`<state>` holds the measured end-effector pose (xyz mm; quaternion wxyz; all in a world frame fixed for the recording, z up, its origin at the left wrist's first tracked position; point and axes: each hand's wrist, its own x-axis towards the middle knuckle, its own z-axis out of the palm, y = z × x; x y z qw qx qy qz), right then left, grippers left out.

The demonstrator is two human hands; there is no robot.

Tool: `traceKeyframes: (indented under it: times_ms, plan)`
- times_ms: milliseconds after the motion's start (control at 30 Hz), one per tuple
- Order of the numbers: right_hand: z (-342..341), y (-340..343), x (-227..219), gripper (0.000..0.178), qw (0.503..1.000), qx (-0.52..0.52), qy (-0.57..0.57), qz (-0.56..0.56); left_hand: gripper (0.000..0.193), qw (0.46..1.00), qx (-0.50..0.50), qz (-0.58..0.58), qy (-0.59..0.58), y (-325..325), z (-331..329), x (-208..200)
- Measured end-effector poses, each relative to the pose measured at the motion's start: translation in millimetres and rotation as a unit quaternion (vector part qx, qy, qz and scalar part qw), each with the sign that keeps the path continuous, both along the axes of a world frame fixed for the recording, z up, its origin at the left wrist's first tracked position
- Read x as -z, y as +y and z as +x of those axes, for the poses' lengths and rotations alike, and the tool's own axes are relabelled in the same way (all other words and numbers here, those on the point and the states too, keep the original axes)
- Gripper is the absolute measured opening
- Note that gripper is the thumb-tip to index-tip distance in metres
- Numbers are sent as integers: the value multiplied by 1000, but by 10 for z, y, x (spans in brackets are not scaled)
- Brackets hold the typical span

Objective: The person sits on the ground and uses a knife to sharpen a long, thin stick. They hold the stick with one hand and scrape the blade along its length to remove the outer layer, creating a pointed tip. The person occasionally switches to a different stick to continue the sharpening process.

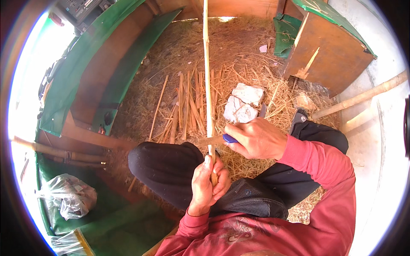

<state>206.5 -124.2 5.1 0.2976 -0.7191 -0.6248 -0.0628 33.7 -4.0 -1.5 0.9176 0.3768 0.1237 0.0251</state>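
A long pale bamboo strip (207,64) stretches from my lap away toward the far side. My left hand (209,181) is closed round its near end. My right hand (258,138) grips a knife by its blue handle (229,138). Just beyond my left hand, the brownish blade (209,140) lies crosswise against the strip; whether it cuts into the strip cannot be made out. Past the knife, several split bamboo strips (185,106) lie on the straw-covered ground. White chunky blocks (241,110) sit to their right, beside a dark flat piece (262,111).
My bent legs (166,170) frame the work area. A brown wooden box (329,51) with a green cover stands at far right, near a bamboo pole (363,94). Green-edged boards (94,72) run along the left. A clear plastic bag (72,194) rests on green sheeting (124,230).
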Motion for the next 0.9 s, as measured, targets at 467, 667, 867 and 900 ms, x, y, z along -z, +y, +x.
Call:
traceKeyframes:
  times_ms: [467, 667, 867, 900]
  plan:
    - [840, 45, -193, 18, 957, 235, 14, 169, 44, 961, 16, -272, -40, -135, -24, 100]
    - [93, 134, 121, 25, 999, 30, -17, 27, 46, 998, -21, -58, 0, -104, 35, -7]
    - [177, 168, 307, 33, 994, 81, -67, -1, 47, 998, -20, -35, 40, -166, -8, 19]
    - [326, 231, 350, 28, 988, 86, -121, 46, 46, 995, -35, -71, 63, -158, 4, 28]
